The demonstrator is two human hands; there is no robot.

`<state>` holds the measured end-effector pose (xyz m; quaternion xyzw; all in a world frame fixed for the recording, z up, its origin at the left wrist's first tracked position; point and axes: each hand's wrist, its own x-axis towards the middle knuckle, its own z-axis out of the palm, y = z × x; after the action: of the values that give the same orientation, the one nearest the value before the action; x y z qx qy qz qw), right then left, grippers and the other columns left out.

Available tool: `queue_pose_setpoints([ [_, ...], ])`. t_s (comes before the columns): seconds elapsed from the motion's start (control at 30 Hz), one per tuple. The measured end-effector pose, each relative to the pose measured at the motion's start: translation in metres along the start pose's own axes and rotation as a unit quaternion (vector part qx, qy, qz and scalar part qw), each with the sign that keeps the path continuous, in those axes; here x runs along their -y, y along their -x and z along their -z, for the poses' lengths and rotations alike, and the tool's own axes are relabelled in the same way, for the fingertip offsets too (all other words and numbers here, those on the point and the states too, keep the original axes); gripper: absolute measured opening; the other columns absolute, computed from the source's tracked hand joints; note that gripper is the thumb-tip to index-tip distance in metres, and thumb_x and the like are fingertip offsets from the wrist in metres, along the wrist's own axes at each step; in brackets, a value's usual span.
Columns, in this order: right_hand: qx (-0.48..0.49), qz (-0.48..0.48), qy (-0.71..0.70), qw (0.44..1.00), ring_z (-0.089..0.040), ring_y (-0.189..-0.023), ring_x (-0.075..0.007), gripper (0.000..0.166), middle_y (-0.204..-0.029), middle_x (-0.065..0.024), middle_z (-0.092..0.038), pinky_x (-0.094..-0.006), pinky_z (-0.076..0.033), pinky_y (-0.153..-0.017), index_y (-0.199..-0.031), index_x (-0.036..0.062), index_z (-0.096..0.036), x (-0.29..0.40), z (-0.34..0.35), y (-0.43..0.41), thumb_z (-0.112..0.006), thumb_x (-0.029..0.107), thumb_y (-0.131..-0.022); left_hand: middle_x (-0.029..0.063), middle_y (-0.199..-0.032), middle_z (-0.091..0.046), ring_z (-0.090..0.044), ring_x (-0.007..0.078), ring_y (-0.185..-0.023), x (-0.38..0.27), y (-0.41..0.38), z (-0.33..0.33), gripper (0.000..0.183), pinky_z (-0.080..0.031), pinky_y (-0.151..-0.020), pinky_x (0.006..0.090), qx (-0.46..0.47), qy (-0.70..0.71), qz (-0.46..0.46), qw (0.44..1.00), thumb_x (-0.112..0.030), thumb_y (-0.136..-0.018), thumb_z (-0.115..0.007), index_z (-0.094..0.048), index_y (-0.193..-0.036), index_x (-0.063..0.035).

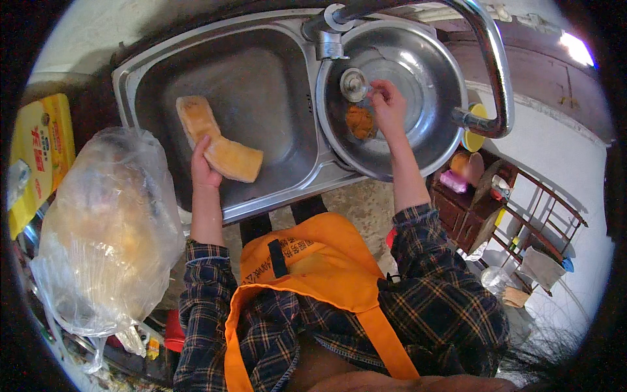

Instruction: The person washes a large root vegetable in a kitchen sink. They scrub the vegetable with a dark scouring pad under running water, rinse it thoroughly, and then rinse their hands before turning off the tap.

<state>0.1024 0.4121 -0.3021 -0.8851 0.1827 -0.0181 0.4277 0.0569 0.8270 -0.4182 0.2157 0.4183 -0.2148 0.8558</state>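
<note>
My left hand (204, 164) holds a long yellow-orange sponge-like pad (223, 149), bent in the middle, over the left basin of a steel double sink (274, 196). In the right basin sits a large round metal bowl (441, 63). My right hand (387, 103) is over this bowl, its fingertips pinching the edge of a small round sink strainer or drain plug (353, 85) with a shiny metal look. Just below that piece, an orange-brown crumpled cloth or scrubber (360, 121) lies in the bowl. What the bowl rests on is hidden.
A chrome faucet (499, 73) arches over the bowl's right side. A full clear plastic bag (108, 235) stands left of the sink, beside a yellow package (44, 157) bearing writing. A dark wooden cabinet and rack (460, 210) stand at the right.
</note>
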Motion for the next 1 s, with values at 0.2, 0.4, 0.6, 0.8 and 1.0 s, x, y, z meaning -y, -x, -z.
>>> queue_pose_setpoints([
  [0.2,0.114,-0.082,-0.117,0.983,-0.056,-0.07,-0.009,0.016,-0.076,-0.0025,-0.061,-0.024,-0.046,-0.064,-0.096,0.0032,-0.061,0.091,-0.011,0.069,-0.056,0.005,-0.081,0.011,-0.101,-0.061,-0.06,0.0271,-0.093,-0.003,0.018,-0.024,0.036,-0.048,-0.084,0.0403,0.006,-0.011,-0.043,0.999,-0.019,-0.082,-0.061,-0.052,-0.113,-0.0043],
  [0.4,0.279,0.123,-0.013,0.952,-0.056,-0.084,-0.0224,0.018,-0.088,-0.0082,-0.059,-0.0317,-0.046,-0.074,-0.095,0.006,-0.061,0.122,-0.099,0.113,-0.06,0.01,-0.078,0.0107,-0.102,-0.061,-0.06,0.0254,-0.093,-0.003,0.018,-0.025,0.034,-0.049,-0.082,0.0397,0.003,0.017,-0.022,1.0,-0.023,-0.085,-0.058,-0.052,-0.114,-0.006],
  [0.6,0.27,0.148,0.07,0.949,-0.052,-0.105,-0.033,0.051,-0.111,-0.0173,-0.055,-0.0394,-0.045,-0.088,-0.116,0.009,-0.052,0.122,-0.149,0.104,-0.068,0.023,-0.069,0.0094,-0.101,-0.061,-0.06,0.0232,-0.091,-0.006,0.014,-0.022,0.034,-0.05,-0.08,0.0385,0.033,0.018,-0.065,0.997,-0.029,-0.087,-0.056,-0.052,-0.114,-0.0091],
  [0.8,0.342,0.039,-0.017,0.939,-0.056,-0.101,-0.0333,0.062,-0.111,-0.0199,-0.057,-0.0385,-0.044,-0.087,-0.123,0.0016,-0.044,0.101,-0.182,0.103,-0.068,0.032,-0.074,0.0092,-0.101,-0.06,-0.059,0.0239,-0.093,-0.005,0.024,-0.037,0.038,-0.049,-0.081,0.0385,0.036,0.078,-0.058,0.995,-0.032,-0.086,-0.058,-0.051,-0.114,-0.0075],
  [1.0,0.419,-0.101,-0.059,0.901,-0.06,-0.096,-0.032,0.056,-0.103,-0.0206,-0.061,-0.0376,-0.046,-0.083,-0.116,-0.0036,-0.049,0.096,-0.189,0.119,-0.063,0.036,-0.079,0.0141,-0.111,-0.057,-0.057,0.0266,-0.102,-0.001,0.022,-0.039,0.042,-0.047,-0.088,0.0387,0.07,0.022,-0.031,0.997,-0.019,-0.085,-0.054,-0.045,-0.122,-0.0012],
])
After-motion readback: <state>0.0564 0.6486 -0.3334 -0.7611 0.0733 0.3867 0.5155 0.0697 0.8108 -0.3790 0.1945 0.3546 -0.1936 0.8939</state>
